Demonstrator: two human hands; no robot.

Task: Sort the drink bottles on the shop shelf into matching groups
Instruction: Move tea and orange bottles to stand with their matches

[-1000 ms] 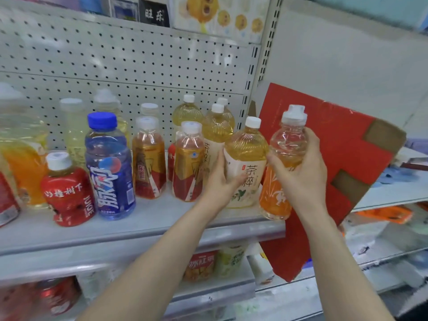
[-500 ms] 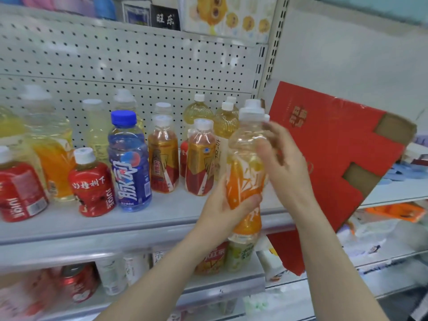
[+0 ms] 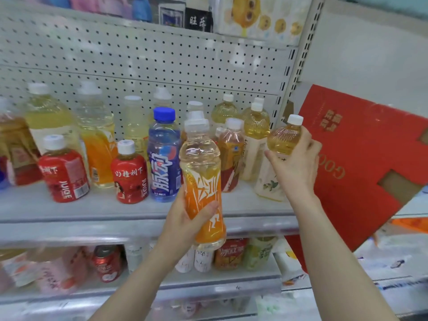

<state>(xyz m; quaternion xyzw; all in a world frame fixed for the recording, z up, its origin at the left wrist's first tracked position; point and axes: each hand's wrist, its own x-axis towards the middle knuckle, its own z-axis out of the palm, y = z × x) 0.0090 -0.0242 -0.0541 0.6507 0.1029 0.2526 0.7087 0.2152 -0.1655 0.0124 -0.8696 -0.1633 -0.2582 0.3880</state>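
With both hands loaded, the sort looks mid-shuffle. Left hand [image 3: 185,218] wraps the lower body of the orange-label bottle [image 3: 201,181], held off the shelf [image 3: 115,212], in front of its edge. Right hand [image 3: 294,167] grips the shoulder of the pale-label tea bottle [image 3: 283,140] at the shelf's right end; can't tell if its base is down. Judgement: orange one belongs by the similar orange bottle [image 3: 99,154] back left, tea by the matching tea bottles [image 3: 256,135] just behind. Next move needs a path past the blue bottle [image 3: 164,154].
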